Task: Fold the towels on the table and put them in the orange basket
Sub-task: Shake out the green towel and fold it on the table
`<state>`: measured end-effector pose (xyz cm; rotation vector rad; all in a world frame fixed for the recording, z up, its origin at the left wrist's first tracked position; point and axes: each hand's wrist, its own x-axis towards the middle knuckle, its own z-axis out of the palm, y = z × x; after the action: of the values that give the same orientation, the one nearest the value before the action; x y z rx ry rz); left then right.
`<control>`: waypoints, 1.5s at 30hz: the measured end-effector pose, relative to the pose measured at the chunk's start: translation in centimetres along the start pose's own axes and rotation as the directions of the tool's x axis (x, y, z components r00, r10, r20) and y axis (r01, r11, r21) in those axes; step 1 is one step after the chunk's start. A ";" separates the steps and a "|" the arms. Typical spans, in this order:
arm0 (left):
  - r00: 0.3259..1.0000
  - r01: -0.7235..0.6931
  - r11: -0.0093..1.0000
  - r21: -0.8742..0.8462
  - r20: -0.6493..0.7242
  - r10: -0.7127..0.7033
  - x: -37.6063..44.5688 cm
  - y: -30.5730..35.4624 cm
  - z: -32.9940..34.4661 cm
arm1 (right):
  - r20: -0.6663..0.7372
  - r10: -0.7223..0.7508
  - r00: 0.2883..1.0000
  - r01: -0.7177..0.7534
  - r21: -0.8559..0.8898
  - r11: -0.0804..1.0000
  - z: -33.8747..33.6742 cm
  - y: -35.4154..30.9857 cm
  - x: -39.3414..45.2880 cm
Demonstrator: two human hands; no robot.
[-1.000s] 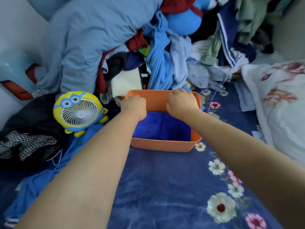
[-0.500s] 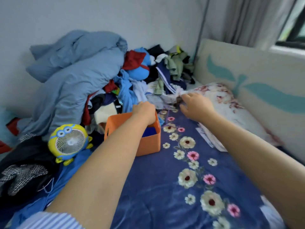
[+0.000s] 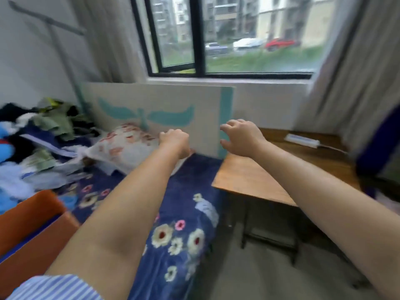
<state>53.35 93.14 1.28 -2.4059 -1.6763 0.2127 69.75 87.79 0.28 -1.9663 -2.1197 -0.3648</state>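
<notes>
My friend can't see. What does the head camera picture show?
Two bare hands, left curled and right spread, reach out holding nothing, toward a wooden table beside a flowery blue bed. The orange basket sits at the left edge.

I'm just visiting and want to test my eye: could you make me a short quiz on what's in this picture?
1. True or false: the left hand holds a towel.
2. Where is the orange basket? A) on the wooden table B) at lower left on the floral bedspread C) on the windowsill
3. What white object lies at the table's far edge?

Key:
1. False; its fingers are curled but hold nothing.
2. B
3. A power strip, beyond the open right hand.
</notes>
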 end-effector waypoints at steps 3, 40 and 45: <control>0.986 -0.156 0.987 -0.047 -0.061 0.153 1.4 11.4 -2.6 | 0.015 0.155 0.988 -0.153 -0.066 0.986 -2.1 9.7 -5.3; 0.694 -0.700 0.646 -0.304 -0.080 0.716 32.1 84.9 -12.8 | 0.097 0.912 0.399 -0.893 -0.186 0.411 2.5 83.9 -26.1; 0.681 -0.697 0.645 -0.314 -0.007 0.733 34.8 89.4 -11.7 | 0.118 0.897 0.426 -0.846 -0.301 0.441 5.5 88.5 -24.8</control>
<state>149.42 94.79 -9.41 -3.2430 -0.6959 0.2359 159.89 72.48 -10.71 -3.0340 -0.8182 -0.0898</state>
